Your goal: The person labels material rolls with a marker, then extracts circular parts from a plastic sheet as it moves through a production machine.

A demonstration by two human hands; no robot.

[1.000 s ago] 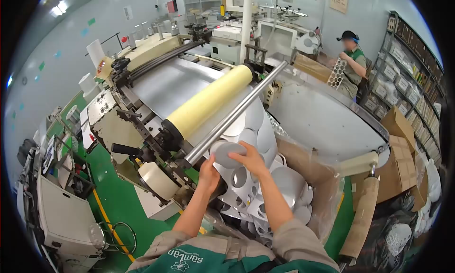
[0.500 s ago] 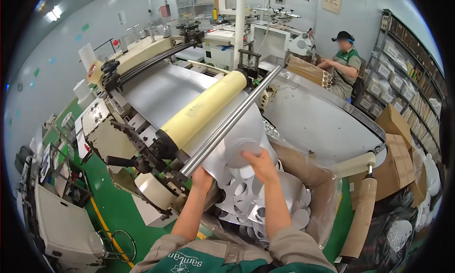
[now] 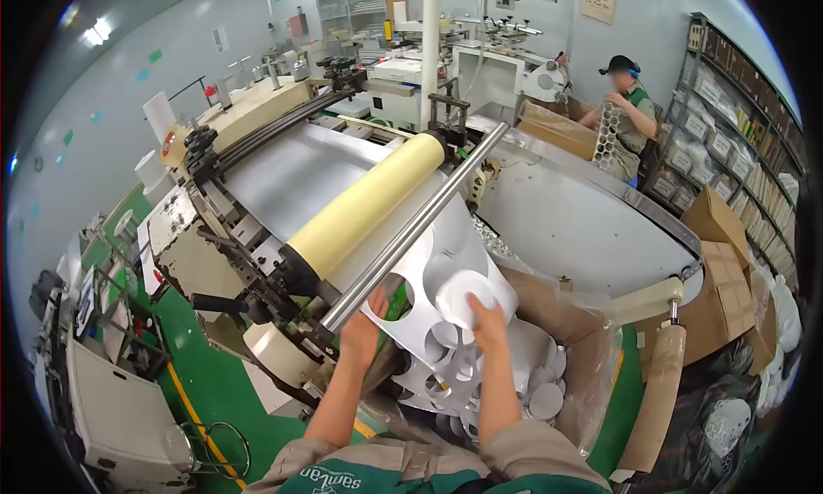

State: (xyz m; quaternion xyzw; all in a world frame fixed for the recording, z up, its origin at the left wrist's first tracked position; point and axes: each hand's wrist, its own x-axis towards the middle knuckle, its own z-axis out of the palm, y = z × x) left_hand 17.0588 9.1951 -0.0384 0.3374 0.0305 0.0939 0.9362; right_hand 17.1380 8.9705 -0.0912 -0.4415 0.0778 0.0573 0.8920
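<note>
A silvery-white sheet with round holes (image 3: 410, 323) hangs down from under the steel bar into a plastic-lined box. My left hand (image 3: 360, 329) is at the sheet's left edge, its fingers closed on it and partly behind it. In my right hand (image 3: 489, 324) is a round white disc (image 3: 460, 293), pinched at its lower right edge in front of the sheet. It looks thick, perhaps several discs together. Below my hands, more punched sheet and loose white discs (image 3: 545, 400) lie in the cardboard box (image 3: 591, 370).
A yellow roller (image 3: 369, 207) and a steel bar (image 3: 420, 224) cross the machine ahead of me. A paper-covered roll (image 3: 656, 400) stands at right. Beyond the metal panel (image 3: 583, 211), a co-worker (image 3: 630, 121) holds a perforated sheet (image 3: 607, 138). Shelves (image 3: 729, 108) line the right wall.
My right hand has moved slightly down and right with the disc. Large open holes now show in the sheet between my hands. The co-worker has raised a perforated sheet upright.
</note>
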